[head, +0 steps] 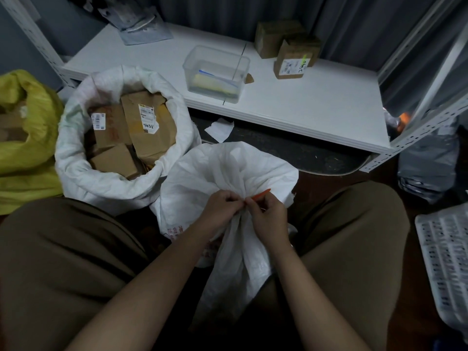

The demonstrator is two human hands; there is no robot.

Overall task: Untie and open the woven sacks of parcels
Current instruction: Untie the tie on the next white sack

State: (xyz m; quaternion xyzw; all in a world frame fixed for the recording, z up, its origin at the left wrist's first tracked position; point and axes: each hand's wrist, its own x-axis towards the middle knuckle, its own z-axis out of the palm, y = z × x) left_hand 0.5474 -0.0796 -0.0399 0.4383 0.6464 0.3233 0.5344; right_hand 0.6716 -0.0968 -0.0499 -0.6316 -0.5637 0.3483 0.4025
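A white woven sack (202, 178) stands between my knees, its neck gathered into a bunch and bound by an orange tie (262, 193). My left hand (222, 207) pinches the bunched neck just left of the tie. My right hand (268, 219) pinches the tie, whose free end sticks out up and to the right. The knot itself is hidden by my fingers. To the left, a second white woven sack (106, 181) stands open with its rim rolled down, holding several cardboard parcels (147, 125).
A yellow sack (27, 153) lies open at the far left. A low white shelf (316, 110) behind carries a clear plastic tub (215, 72) and two cardboard boxes (291, 57). Grey bags (428, 163) and a white plastic sheet (445, 262) sit at right.
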